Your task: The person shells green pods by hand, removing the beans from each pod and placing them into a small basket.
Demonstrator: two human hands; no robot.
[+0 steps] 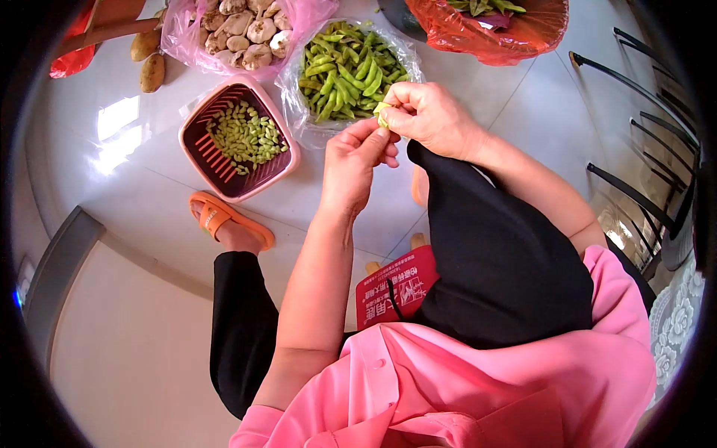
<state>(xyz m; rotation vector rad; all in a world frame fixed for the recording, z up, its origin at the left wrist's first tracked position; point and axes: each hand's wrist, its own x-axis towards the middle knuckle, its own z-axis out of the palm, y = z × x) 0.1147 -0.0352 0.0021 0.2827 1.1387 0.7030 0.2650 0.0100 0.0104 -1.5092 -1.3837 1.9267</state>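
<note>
A green pod (382, 113) is pinched between my two hands, just in front of a clear plastic bag of green pods (351, 71). My right hand (433, 116) grips it from the right with thumb and forefinger. From the left, my left hand (355, 164) closes its thumb and fingers on the pod's lower end. To the left of my hands, a pink and dark basket (293, 160) holds loose shelled green beans (246, 137) on its bottom.
Behind the basket lies a pink bag of garlic (243, 33). A red bag (497, 37) with green pods stands at the upper right. Potatoes (152, 72) lie upper left. Black metal legs (635, 194) are at the right. An orange slipper (224, 216) is below the basket.
</note>
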